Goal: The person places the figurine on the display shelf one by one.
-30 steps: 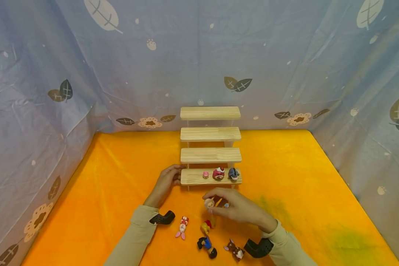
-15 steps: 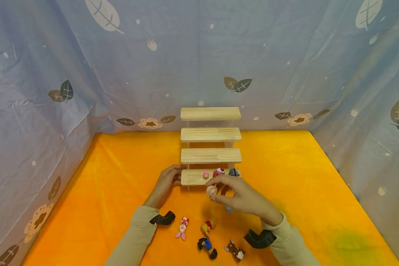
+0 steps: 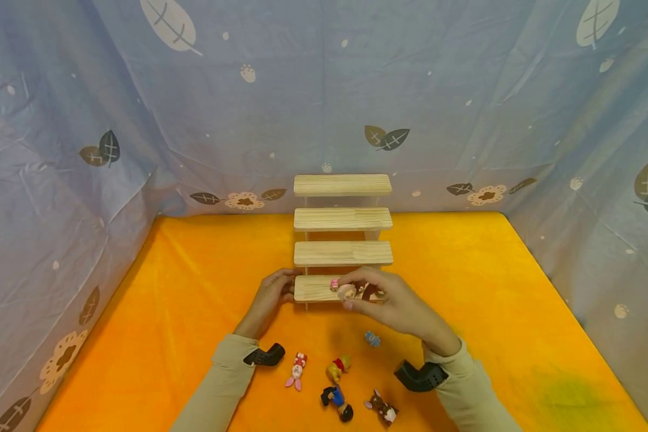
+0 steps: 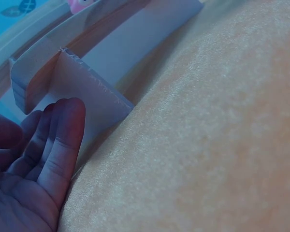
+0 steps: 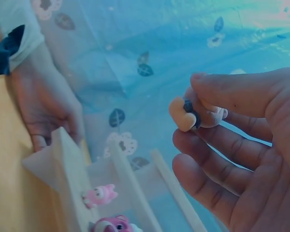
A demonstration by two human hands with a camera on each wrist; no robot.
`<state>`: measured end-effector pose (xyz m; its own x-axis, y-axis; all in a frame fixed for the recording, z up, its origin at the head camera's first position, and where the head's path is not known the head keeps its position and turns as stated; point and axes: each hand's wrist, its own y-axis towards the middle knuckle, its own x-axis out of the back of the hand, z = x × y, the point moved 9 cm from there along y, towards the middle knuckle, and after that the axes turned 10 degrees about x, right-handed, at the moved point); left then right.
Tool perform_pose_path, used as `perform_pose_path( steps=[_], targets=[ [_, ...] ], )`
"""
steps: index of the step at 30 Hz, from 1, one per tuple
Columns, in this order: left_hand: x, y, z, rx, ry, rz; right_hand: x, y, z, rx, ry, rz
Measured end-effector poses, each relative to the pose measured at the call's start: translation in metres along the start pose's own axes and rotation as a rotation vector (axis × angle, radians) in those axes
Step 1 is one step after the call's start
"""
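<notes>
My right hand (image 3: 396, 303) pinches a small cream toy figurine (image 3: 347, 292) between thumb and fingers, over the lowest step of a wooden four-step display shelf (image 3: 343, 254). In the right wrist view the figurine (image 5: 182, 116) has a dark band round its middle. A tiny pink figurine (image 5: 100, 195) stands on that step, beside a magenta bear figurine (image 5: 111, 225); the blue-grey one at the step's right end is hidden behind my hand. My left hand (image 3: 270, 303) rests at the step's left end. Its fingers (image 4: 70, 130) lie extended by the pale side panel (image 4: 84, 96).
On the orange cloth (image 3: 221, 258) lie a light-blue figurine (image 3: 372, 339), a yellow bear in a red shirt (image 3: 338, 367), a pink-eared rabbit (image 3: 297, 371), a blue-shirted figure (image 3: 337, 402) and a brown big-eared animal (image 3: 381, 408). A leaf-patterned curtain (image 3: 324, 90) surrounds the cloth.
My right hand has carried the cream figurine up and forward from the cloth to the lowest step, uncovering the light-blue figurine. My left hand stays at the shelf's side.
</notes>
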<state>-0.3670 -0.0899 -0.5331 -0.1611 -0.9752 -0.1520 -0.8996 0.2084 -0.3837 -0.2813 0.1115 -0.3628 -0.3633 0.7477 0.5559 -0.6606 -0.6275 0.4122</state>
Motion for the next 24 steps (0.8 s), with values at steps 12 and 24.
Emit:
perform_pose_path(
  steps=[12, 24],
  targets=[
    [0.0, -0.002, -0.001, -0.006, -0.007, 0.005, 0.039, -0.002, -0.011, -0.036, -0.03, -0.152],
    [0.001, 0.0, -0.001, -0.006, -0.007, -0.002, 0.068, -0.014, -0.032, -0.148, -0.142, -0.276]
  ],
)
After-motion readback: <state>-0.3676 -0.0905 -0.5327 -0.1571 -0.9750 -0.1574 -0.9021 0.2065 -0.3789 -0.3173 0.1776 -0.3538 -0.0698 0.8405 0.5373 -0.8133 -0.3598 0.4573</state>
